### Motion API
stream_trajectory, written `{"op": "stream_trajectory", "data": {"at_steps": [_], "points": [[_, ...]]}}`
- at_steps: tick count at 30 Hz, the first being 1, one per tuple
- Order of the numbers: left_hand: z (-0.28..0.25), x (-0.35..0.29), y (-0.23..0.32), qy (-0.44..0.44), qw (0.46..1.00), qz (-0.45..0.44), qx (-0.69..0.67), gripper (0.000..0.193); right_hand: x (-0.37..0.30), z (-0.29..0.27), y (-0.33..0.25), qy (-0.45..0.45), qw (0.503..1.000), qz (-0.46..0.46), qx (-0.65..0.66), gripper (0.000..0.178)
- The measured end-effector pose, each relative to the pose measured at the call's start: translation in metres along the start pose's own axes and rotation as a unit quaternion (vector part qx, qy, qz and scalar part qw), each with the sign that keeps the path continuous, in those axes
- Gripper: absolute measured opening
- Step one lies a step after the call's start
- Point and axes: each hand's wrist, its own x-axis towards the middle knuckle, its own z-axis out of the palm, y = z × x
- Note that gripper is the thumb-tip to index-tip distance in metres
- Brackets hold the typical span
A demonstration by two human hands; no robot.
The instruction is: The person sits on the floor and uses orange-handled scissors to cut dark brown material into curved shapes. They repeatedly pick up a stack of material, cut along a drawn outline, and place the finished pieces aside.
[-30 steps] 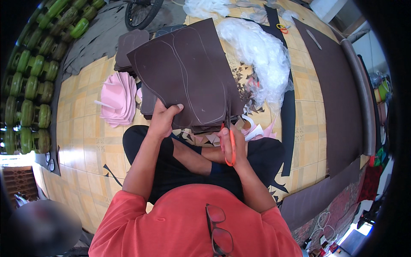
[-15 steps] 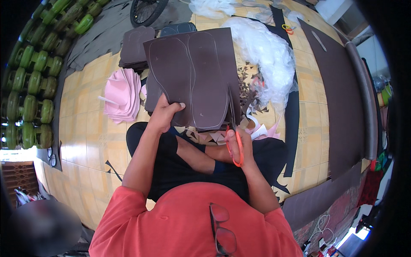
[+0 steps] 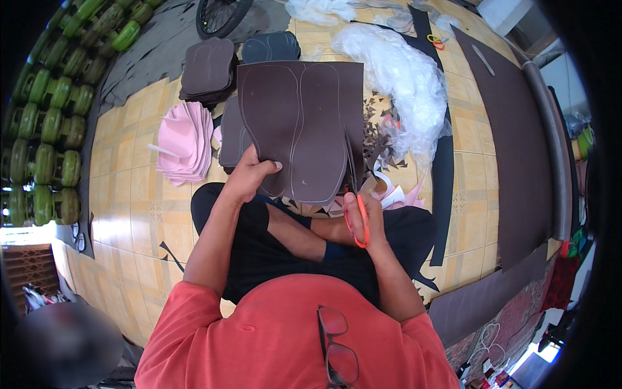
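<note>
My left hand (image 3: 247, 176) pinches the left edge of a dark brown sheet (image 3: 317, 123), thumb on top. Pale outlines of long rounded shapes are drawn on the sheet. In my right hand (image 3: 369, 217) is a pair of scissors (image 3: 357, 219) with orange handles. Its blades lie along the curved outline at the sheet's lower right, with the sheet between them. Beneath and behind the sheet, partly hidden, are cut brown pieces (image 3: 231, 133). Small dark offcuts (image 3: 376, 123) and pink scraps (image 3: 394, 194) lie to the right on the floor.
Stacks of brown cut pieces (image 3: 208, 68) and dark blue-grey ones (image 3: 272, 47) stand behind. Pink pieces (image 3: 184, 142) are piled at the left, clear plastic (image 3: 402, 84) at the right. A brown roll (image 3: 518, 149) lies far right; green gas cylinders (image 3: 45, 123) line the left.
The sheet has tilted upright and shifted slightly right, its far edge lower. A strip at its near lower edge no longer shows. Both hands stay nearly in place.
</note>
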Motion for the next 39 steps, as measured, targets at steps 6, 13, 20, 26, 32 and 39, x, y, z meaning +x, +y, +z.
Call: {"op": "stream_trajectory", "data": {"at_steps": [6,13,20,26,32,39], "points": [[0.008,-0.008,-0.007,-0.015,0.999,-0.033,0.005,0.048,0.011,0.007,0.023,0.037,0.995,-0.074,-0.062,0.039],[0.012,-0.013,-0.011,-0.009,0.997,-0.069,-0.015,0.051,0.006,0.007,0.020,0.027,0.996,-0.084,-0.032,0.032],[0.023,-0.024,-0.017,-0.027,0.995,-0.096,-0.023,0.052,0.014,0.008,0.028,0.098,0.988,-0.094,-0.066,0.016],[0.023,-0.023,-0.027,-0.027,0.992,-0.106,-0.056,0.053,0.013,0.011,0.027,0.071,0.996,-0.044,-0.043,0.011],[0.029,-0.030,-0.034,-0.047,0.989,-0.121,-0.066,0.055,0.030,0.014,0.034,0.146,0.977,-0.152,-0.018,0.016],[0.018,-0.027,-0.034,-0.080,0.985,-0.135,-0.071,0.059,0.025,0.003,0.020,0.102,0.992,-0.062,-0.040,0.026]]}}
